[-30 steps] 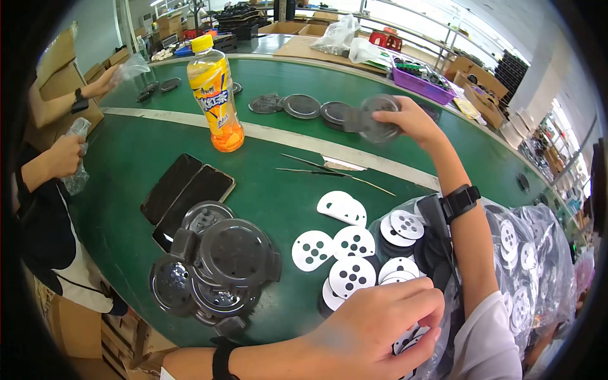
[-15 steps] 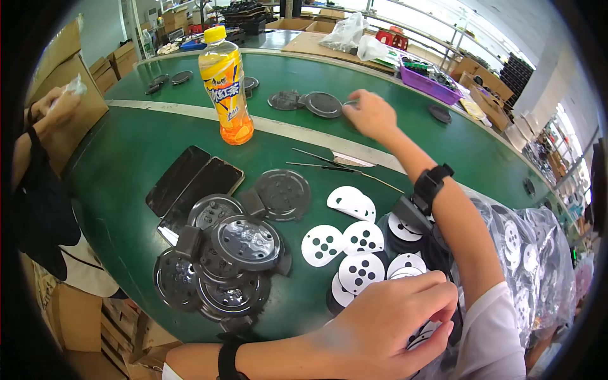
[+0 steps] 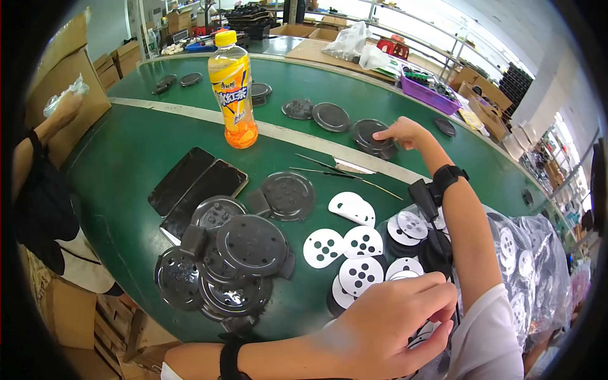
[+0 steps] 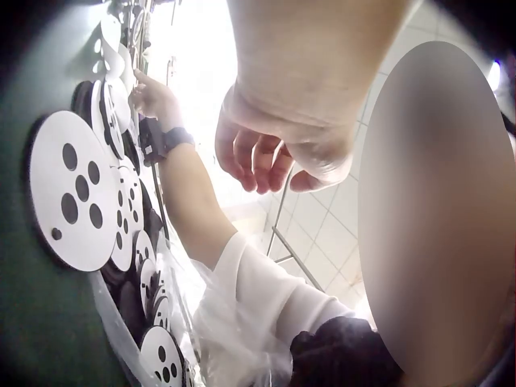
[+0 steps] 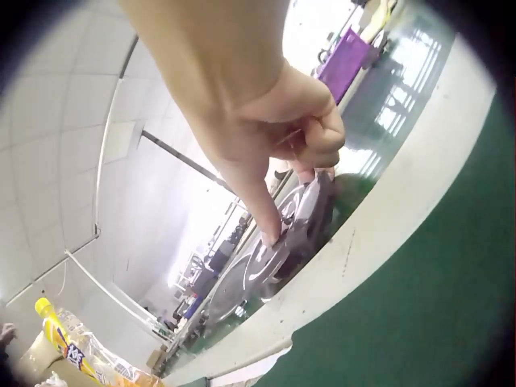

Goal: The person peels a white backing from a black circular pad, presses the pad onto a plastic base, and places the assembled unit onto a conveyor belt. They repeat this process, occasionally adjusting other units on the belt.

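Note:
My right hand [image 3: 408, 134] pinches a dark round plastic cover [image 3: 372, 134] on the far green strip, thumb on its upper face. In the right wrist view the same cover [image 5: 302, 222] is tilted, with fingertips at its far edge. Low over the white perforated discs [image 3: 361, 275] is my left hand [image 3: 396, 326], its fingers loosely curled. Nothing is between those fingers in the left wrist view. Several dark covers [image 3: 252, 246] lie piled at front left, and another dark cover [image 3: 288, 196] lies flat beside them.
A drink bottle [image 3: 233, 95] stands near the pale dividing strip. Slim metal tweezers [image 3: 345, 174] and a dark folding case [image 3: 197, 187] lie midtable. More covers [image 3: 330, 117] sit farther back. A clear plastic bag [image 3: 538, 272] bulges at right. Another person's hand [image 3: 66, 109] is at left.
The right hand earlier held a cover over the far strip; a cover has since appeared beside the front pile. The hand now pinches another cover, slightly right of its half-second-ago place. The left hand stays.

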Tool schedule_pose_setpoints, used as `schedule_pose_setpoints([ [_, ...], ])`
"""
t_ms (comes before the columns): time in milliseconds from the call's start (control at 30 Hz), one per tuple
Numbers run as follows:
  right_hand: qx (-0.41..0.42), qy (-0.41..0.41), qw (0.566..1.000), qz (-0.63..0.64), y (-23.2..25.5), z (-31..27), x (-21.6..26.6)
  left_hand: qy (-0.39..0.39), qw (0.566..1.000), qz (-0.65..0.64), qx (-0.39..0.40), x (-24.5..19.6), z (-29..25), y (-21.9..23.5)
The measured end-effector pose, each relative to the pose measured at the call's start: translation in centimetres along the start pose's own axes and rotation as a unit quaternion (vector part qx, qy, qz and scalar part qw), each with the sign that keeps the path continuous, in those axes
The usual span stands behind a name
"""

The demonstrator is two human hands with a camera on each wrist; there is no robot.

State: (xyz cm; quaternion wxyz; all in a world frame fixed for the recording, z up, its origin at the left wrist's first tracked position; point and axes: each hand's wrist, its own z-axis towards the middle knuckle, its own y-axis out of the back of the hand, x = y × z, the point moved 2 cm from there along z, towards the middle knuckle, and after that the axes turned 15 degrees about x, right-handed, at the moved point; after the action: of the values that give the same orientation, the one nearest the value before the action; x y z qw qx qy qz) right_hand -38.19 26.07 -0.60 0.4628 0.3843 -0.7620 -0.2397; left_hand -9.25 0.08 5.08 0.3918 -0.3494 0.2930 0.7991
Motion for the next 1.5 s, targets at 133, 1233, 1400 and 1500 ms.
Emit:
schedule_pose_setpoints([
  [133, 0.027, 0.108, 0.976, 0.186, -0.5, -2.5, 0.8, -0.004, 1.000, 0.009, 0.001, -0.1, 0.0, 0.0],
  [1233, 0.090, 0.056, 0.994, 0.026, -0.5, 1.7, 6.1, 0.073, 0.996, 0.006, 0.048, -0.6, 0.0, 0.3],
  [1400, 0.011, 0.180, 0.944, 0.275, -0.2, 3.6, 5.4, 0.052, 0.997, 0.046, 0.016, -0.5, 0.0, 0.1],
  [1500, -0.066, 0.132, 0.985, 0.090, -1.2, 5.8, 4.9, 0.049, 0.998, 0.041, 0.004, -0.3, 0.1, -0.1],
])
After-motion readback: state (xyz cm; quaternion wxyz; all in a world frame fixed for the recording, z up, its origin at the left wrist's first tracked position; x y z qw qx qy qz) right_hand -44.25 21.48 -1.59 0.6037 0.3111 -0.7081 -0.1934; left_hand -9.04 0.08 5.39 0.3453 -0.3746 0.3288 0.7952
